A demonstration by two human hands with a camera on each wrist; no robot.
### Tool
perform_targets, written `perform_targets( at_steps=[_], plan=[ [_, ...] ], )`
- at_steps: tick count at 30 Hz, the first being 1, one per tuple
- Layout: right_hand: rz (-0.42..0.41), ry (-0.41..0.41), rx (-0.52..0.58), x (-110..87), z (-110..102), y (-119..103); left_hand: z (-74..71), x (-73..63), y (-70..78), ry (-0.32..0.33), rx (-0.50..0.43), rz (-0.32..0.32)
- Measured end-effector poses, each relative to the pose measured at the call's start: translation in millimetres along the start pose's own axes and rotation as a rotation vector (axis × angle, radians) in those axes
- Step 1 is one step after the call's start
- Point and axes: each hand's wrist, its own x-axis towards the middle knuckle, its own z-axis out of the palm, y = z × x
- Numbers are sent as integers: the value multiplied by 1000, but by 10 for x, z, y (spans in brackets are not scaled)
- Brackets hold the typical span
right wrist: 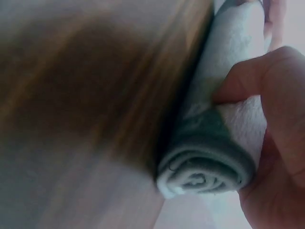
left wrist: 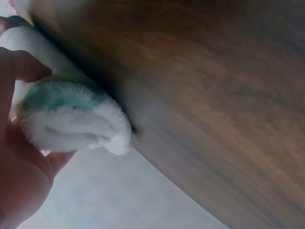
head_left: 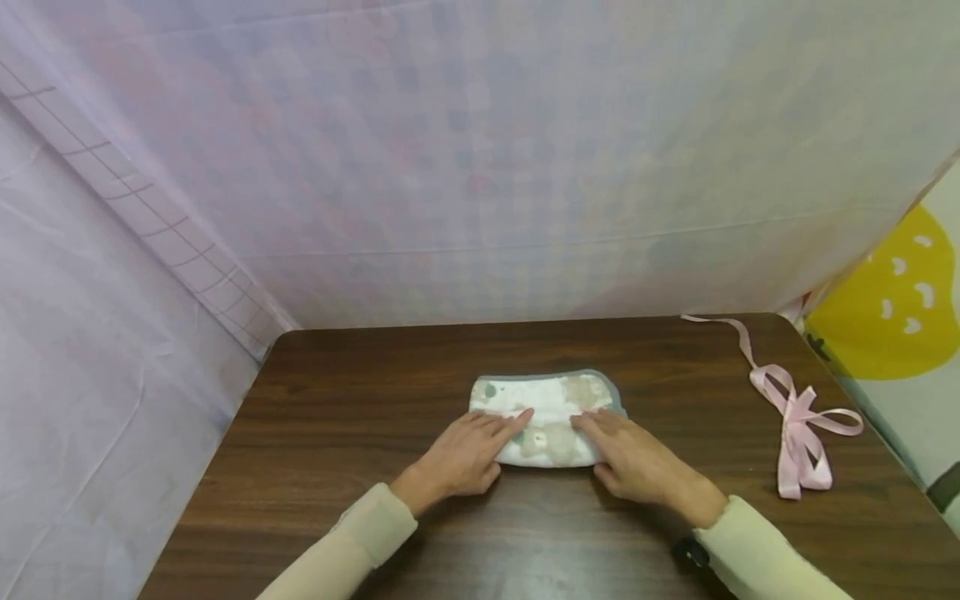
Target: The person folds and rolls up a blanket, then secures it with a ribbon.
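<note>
- Head view: from my remote post I see the patterned cloth on the brown surface, a little below centre toward 5 o'clock, its grey edge running round the far side from about 11 to 3 o'clock.
- My left hand sits at the cloth's 8 o'clock and my right hand at its 4 o'clock; both hands grip it. If one pushes harder than the other, I judge the roll could skew into a cone.
- The pink ribbon lies at the cloth's 3 o'clock, well apart from it; a wide sweep of the right arm might catch a loop.
- Left wrist view: the cloth is at 10 o'clock, thumb on one side, palm on the other. The left end shows thick, loose-looking white folds; letting go early could let them spring open, since the pile seems soft and bulky.
- Right wrist view: the right end shows a tighter spiral toward 5 o'clock, with the cloth running from there toward 1 o'clock. Thumb and palm hold it from either side. Squeezing too hard here might flatten the coil or push its core out sideways.
</note>
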Motion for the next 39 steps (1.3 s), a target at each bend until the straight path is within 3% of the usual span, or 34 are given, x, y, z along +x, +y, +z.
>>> perform_targets(
  at_steps=[6, 10, 16, 21, 24, 26, 31, 35, 39],
  plan=[
    [60, -54, 87, 54, -113, -16, -109, -16, -25, -39, -176, -29],
    [89, -105, 173, 71, -177, -20, -178, -20, -47, -111, -310, -62],
    [136, -181, 399, 85, -272, -10, -259, -25, -90, -226, -540, -124],
    [172, -271, 556, 121, -336, 79, -232, -29, -166, -229, -779, -154],
    [217, -302, 622, 177, -336, 187, -168, -32, -237, -188, -901, -244],
    [277, -296, 660, 218, -314, 264, -122, -39, -278, -150, -945, -340],
    [501, -233, 687, 248, -224, 388, -30, -46, -299, -99, -1013, -551],
    [626, -173, 651, 215, -156, 424, -8, -31, -284, -75, -1042, -656],
    [679, -109, 597, 186, -98, 435, -8, -17, -285, -40, -1055, -718]
  ],
)
